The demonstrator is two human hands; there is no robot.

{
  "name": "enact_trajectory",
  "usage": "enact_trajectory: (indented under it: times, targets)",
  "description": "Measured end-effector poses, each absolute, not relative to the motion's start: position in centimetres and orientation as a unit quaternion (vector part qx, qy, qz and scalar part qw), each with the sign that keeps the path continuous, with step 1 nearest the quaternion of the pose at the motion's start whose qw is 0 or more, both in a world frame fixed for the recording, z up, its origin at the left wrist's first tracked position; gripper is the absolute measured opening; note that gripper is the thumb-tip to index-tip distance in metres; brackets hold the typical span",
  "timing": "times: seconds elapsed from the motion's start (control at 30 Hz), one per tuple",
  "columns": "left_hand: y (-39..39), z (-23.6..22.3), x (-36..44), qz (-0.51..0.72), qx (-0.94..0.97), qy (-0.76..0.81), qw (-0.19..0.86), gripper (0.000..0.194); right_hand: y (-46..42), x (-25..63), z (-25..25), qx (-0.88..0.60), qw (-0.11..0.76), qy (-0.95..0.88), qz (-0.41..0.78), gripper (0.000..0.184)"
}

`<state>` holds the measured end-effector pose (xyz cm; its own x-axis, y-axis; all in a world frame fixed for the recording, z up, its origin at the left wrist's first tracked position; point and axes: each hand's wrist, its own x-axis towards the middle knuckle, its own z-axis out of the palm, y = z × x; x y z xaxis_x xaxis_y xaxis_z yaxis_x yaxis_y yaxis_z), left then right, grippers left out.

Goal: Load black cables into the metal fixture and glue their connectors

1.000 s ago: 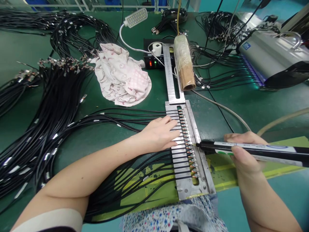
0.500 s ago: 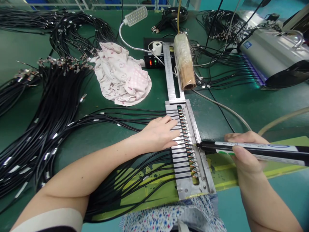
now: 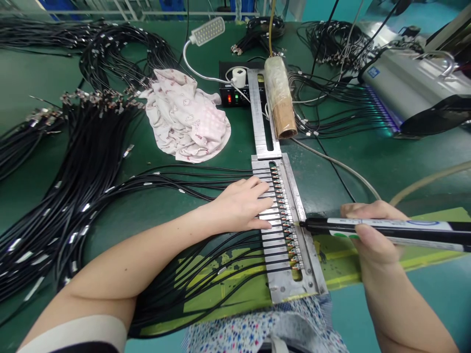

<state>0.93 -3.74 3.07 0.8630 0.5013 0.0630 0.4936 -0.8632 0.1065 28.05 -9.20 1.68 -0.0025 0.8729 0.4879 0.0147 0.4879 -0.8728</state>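
Note:
A slotted metal jig lies on the bench in front of me, with a row of black cables running into it from the left. Small metal connectors at the cable ends line up along its right side. My left hand rests over the cables, fingers spread and lying flat on the jig's upper half. Gripped in my right hand is a black-and-white marker-style pen. It points left, and its thin tip is at the middle of the connector row; whether it touches them I cannot tell.
A crumpled cloth lies behind the left arm. Big cable bundles cover the left side. A wrapped tube stands above the jig's far bar, by a black control box and a lamp. A silver machine glows at right.
The pen tip has shifted slightly down the connector row, toward me. My left hand stays in nearly the same place. The view has tilted a little.

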Motion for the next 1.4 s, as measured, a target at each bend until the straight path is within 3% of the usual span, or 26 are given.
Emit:
enact_trajectory:
  times: [1.4]
  targets:
    - [-3.75,3.02,1.05,0.036,0.962,0.265,0.050,0.041,-9.60,28.24,1.77,-0.383,0.587,-0.622,0.349,0.016]
